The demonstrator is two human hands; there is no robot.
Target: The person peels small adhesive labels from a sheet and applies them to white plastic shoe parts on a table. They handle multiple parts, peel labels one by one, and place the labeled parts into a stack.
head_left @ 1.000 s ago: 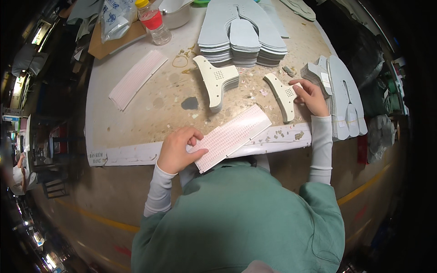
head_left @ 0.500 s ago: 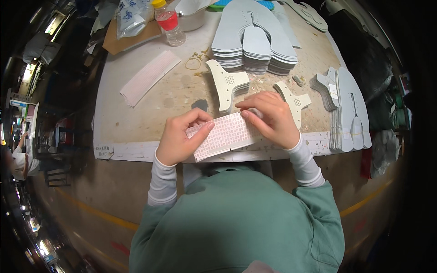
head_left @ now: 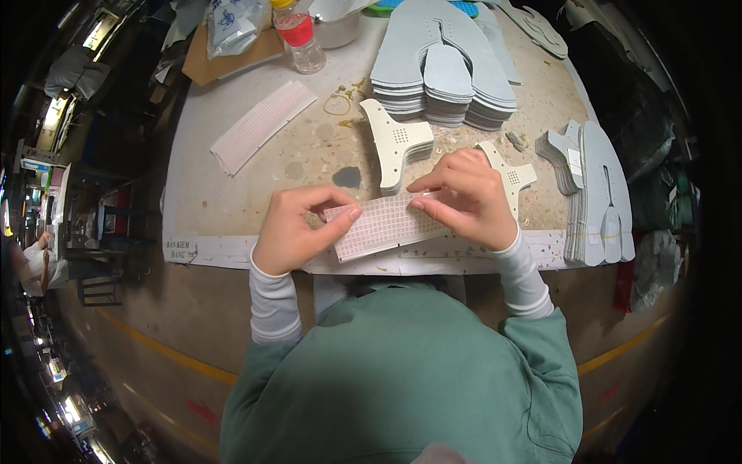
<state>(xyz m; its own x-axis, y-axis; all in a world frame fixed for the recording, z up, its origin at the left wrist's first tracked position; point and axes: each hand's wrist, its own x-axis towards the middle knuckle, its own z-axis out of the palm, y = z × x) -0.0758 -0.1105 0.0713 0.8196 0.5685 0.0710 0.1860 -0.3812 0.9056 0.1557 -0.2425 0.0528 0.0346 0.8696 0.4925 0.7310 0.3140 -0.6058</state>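
A strip of label sheets [head_left: 386, 226], white with a fine pink grid of small stickers, lies tilted across the table's near edge. My left hand [head_left: 292, 230] pinches its left end, thumb on top and fingers curled behind. At the right end my right hand [head_left: 473, 197] is closed, its thumb on the grid and its forefinger bent at the far edge. Whether a single sticker is between those fingertips is too small to tell. Just beyond the sheets stands a stack of cream T-shaped shoe pieces [head_left: 394, 143] with punched holes. A second cream stack [head_left: 510, 174] is partly behind my right hand.
Another label strip [head_left: 263, 126] lies at the left. Tall stacks of pale grey shoe-upper pieces [head_left: 390, 66] stand at the back, and more grey pieces [head_left: 595, 193] at the right. A red-labelled bottle [head_left: 301, 42], rubber bands [head_left: 338, 104] and a dark grey scrap [head_left: 347, 177] are also on the table.
The view has shifted slightly, so the table's things appear a little further right. My left hand has moved a little left along the sheets, opening a gap behind its thumb. Both hands stay on the sheets.
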